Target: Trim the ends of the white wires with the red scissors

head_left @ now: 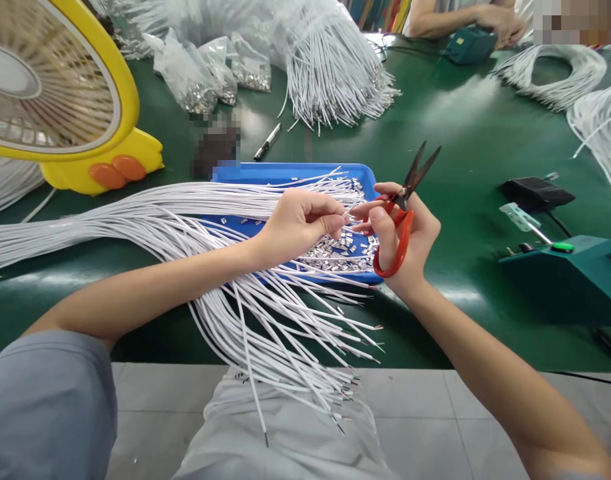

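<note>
My left hand (305, 223) is closed in a pinch on the end of a white cable, above the blue tray (290, 172). Red-handled scissors (399, 257) hang from my right hand (418, 230); their dark blades point up and away, slightly apart. The right fingertips reach close to the pinched cable end; whether they touch it I cannot tell. Small silver metal pieces (330, 252) lie scattered in the tray. Many white cables (150, 203) run from the left across the tray and over the table's front edge, some ends showing thin coloured wires.
A yellow fan (128, 93) stands at the left. Behind the tray are a pen (268, 141), bags of metal parts (195, 87) and a cable bundle (330, 73). A green machine (570, 273) sits at the right. Across the table, another person's hands (503, 23) work near a green device (470, 45).
</note>
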Demonstrator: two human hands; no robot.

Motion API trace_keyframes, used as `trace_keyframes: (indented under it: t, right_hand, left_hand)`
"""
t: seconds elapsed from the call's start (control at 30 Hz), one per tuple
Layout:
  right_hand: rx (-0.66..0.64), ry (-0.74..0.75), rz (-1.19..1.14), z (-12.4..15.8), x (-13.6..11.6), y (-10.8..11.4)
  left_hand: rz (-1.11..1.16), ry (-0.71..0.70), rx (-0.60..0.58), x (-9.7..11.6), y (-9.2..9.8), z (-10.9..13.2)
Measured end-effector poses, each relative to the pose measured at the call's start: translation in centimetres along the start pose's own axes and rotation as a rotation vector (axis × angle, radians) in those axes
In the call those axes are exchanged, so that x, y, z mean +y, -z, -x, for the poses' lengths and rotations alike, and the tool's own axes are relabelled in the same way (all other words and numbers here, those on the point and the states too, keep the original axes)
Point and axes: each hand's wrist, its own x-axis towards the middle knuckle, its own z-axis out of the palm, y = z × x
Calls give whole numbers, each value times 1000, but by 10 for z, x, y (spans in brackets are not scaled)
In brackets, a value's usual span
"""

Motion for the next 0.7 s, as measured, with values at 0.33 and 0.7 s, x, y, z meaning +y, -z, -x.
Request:
trace_keyframes:
  t: [0.33, 0.7]
  right_hand:
    - [-72, 83, 108, 1, 0, 4]
    - [-187, 109, 389, -3, 6, 6]
  left_hand:
    - [132, 176, -40, 0, 4, -3]
    - [231, 230, 32, 0, 6, -4]
